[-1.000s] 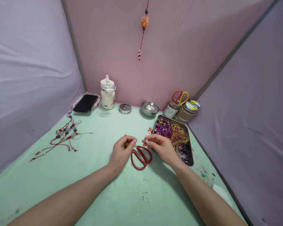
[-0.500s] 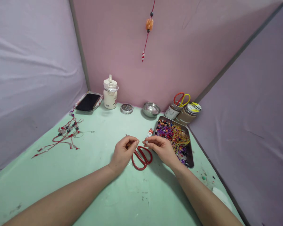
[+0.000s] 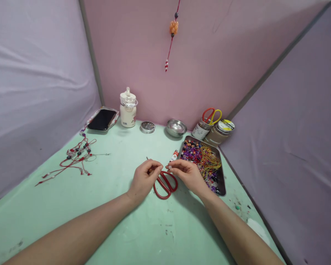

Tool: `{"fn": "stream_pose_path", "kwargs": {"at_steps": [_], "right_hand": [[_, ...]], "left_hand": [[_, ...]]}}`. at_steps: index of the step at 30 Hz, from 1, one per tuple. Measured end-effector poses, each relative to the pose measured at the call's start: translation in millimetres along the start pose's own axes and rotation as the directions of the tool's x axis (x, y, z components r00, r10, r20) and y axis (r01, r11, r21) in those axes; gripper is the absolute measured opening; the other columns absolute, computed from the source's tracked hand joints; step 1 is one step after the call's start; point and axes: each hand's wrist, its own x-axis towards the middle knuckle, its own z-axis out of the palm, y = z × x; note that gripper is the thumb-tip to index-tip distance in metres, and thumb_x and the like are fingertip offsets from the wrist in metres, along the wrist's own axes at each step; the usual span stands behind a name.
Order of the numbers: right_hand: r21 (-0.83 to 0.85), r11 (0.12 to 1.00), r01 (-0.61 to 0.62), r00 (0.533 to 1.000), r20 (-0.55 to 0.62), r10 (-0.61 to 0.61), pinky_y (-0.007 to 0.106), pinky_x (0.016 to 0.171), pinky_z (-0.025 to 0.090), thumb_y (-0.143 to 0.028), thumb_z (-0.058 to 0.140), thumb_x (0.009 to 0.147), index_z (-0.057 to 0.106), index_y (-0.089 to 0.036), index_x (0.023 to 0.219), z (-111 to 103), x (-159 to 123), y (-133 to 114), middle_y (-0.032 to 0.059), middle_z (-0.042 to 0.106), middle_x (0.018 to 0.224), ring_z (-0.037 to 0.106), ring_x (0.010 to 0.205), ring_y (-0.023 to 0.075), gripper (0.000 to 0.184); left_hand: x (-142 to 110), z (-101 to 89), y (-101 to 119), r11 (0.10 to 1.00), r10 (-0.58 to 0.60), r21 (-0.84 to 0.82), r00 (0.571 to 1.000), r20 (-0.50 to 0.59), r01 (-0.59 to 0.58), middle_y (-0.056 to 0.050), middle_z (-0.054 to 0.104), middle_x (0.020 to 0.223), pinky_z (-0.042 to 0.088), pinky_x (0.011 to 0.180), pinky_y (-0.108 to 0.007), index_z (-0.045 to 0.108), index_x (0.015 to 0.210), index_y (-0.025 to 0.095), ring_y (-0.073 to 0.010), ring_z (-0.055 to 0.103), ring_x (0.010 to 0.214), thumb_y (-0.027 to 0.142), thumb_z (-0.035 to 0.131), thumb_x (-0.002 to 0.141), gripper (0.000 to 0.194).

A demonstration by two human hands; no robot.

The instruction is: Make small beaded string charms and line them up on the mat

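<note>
Table [image 3: 132,235]: one, pale green, dark smudges near the front
Bead tray [image 3: 223,180]: one, at the right; heaped beads [image 3: 190,151] too many to count, beside yellow cords [image 3: 211,159]
Left hand [image 3: 144,177]: thumb and forefinger brought together, other fingers curled; whether they pinch anything cannot be told
Right hand [image 3: 191,175]: thumb and fingertips closed on one small bead, near the left hand
Red beaded cords [image 3: 79,154]: in a tangle at the left, number unclear
Hanging cord [image 3: 173,27]: one, orange cluster, against the pink wall [image 3: 132,55]
White bottle [image 3: 128,115]: one, print too small to read
Phone [image 3: 102,119]: one, screen dark
Jars: two; lidded jar [image 3: 217,136] with blurred lettering on yellow, open jar [image 3: 200,131] with a pale label
Scissors [image 3: 168,190]: one pair, two red loops beside the left hand
Steel bowl [image 3: 173,133]: one
Round case [image 3: 148,127]: one
Red-and-white tube [image 3: 174,155]: one, lettering unreadable
Pale bead [image 3: 170,167]: one, between the right fingertips
</note>
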Motion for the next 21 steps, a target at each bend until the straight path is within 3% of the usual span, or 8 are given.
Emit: {"fn": "stream_pose_path", "kwargs": {"at_steps": [15,21], "right_hand": [[0.011,1.000,0.003,1.000,-0.002,-0.003,0.033,0.079,0.055,-0.027,0.072,0.070,0.070,-0.020,0.083,-0.8,0.1,0.2,0.0035,0.073,0.084,0.069,0.078,0.0172,0.015],[-0.033,0.999,0.020,1.000,0.011,-0.020,0.032,0.078,0.054,-0.028,0.071,0.072,0.071,-0.021,0.083,-1.9,0.4,0.8,0.0029,0.072,0.084,0.067,0.079,0.0165,0.014]], "left_hand": [[1.4,-0.4,-1.7,1.000,0.009,0.021,1.000,-0.018,-0.009,0.002,0.056,0.071,0.038,0.060,-0.024,0.061,0.076,0.019,-0.0112,0.047,0.063,0.028,0.057,0.084,0.012],[0.7,-1.3,-0.2,0.995,0.088,0.054,0.996,0.003,-0.088,0.002,0.055,0.071,0.037,0.059,-0.024,0.061,0.076,0.019,-0.0099,0.045,0.060,0.026,0.056,0.085,0.012]]}}
